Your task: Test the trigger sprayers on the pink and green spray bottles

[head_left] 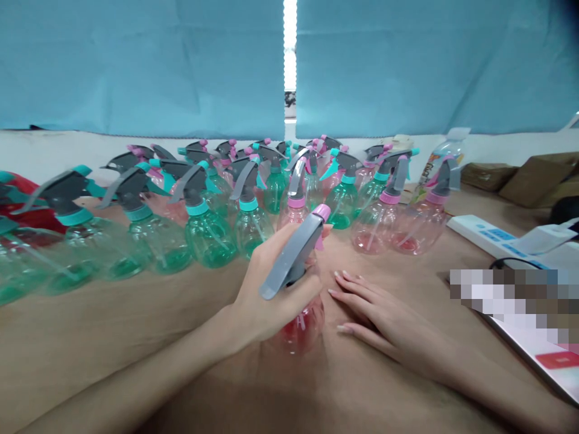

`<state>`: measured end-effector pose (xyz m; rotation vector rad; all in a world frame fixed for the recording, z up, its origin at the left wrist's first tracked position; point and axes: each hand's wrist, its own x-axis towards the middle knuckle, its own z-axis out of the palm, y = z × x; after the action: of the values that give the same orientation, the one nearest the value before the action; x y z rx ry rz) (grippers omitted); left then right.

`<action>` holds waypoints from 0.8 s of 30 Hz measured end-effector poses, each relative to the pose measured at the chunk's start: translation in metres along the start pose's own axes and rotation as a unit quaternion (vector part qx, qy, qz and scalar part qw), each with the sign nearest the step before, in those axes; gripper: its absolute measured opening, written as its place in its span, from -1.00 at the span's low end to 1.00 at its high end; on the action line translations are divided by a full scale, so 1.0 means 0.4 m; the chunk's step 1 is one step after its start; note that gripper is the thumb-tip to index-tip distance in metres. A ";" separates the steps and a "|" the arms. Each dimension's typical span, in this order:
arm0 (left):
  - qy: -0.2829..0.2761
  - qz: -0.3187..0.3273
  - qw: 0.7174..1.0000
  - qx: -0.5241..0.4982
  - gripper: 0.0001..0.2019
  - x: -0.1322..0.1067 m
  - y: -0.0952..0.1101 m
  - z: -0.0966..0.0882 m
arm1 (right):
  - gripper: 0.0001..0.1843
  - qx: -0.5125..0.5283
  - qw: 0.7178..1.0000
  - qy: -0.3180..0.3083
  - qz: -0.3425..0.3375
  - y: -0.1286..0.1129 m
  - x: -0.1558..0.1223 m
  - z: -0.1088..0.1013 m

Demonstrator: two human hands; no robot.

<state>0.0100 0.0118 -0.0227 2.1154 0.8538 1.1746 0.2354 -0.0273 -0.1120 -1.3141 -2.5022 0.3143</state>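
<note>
My left hand (pixel 266 289) is wrapped round the neck of a pink spray bottle (pixel 301 322) with a grey trigger (pixel 292 256) and pink nozzle. The bottle stands on the brown table (pixel 136 337) just in front of me. My right hand (pixel 380 310) lies flat on the table to the right of the bottle, fingers stretched out and apart, holding nothing. Its fingertips are close to the bottle's base.
Several green spray bottles (pixel 208 232) and pink spray bottles (pixel 375 223) with grey triggers stand in rows across the back of the table. A white power strip (pixel 488 238), papers (pixel 543 238) and cardboard boxes (pixel 529 178) lie at the right. Blue curtains (pixel 145 66) hang behind.
</note>
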 end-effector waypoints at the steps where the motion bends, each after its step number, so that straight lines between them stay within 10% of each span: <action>1: 0.003 0.001 1.000 0.001 -0.64 0.001 0.002 0.001 | -0.43 -0.002 1.000 0.000 -0.001 0.000 0.000 0.000; 24: 0.003 -0.054 0.998 -0.022 -0.67 0.001 0.016 0.004 | -0.40 -0.030 0.999 -0.011 -0.014 -0.001 0.002 -0.001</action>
<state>0.0129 0.0077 -0.0186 2.0062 0.9244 1.1330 0.2349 -0.0268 -0.1112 -1.3035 -2.5654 0.2510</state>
